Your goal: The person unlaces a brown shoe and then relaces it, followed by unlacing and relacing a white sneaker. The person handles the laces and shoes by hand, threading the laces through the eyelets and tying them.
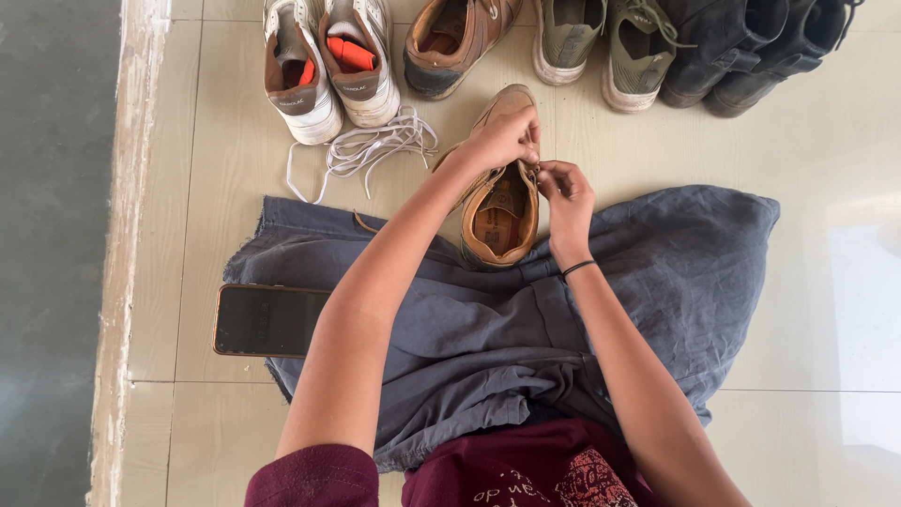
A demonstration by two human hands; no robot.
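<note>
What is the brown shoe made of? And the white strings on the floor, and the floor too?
The brown shoe held by the left hand and right hand looks like matte tan leather or a leather-like material, smooth with stitched edges. The white laces look like woven fabric cord, limp and looped. The floor looks like glossy cream tile, with straight grout lines and a window reflection.

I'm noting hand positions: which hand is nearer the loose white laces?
Left. The left hand grips the tan shoe just right of the white laces; the right hand is farther right, at the shoe's other side.
</note>
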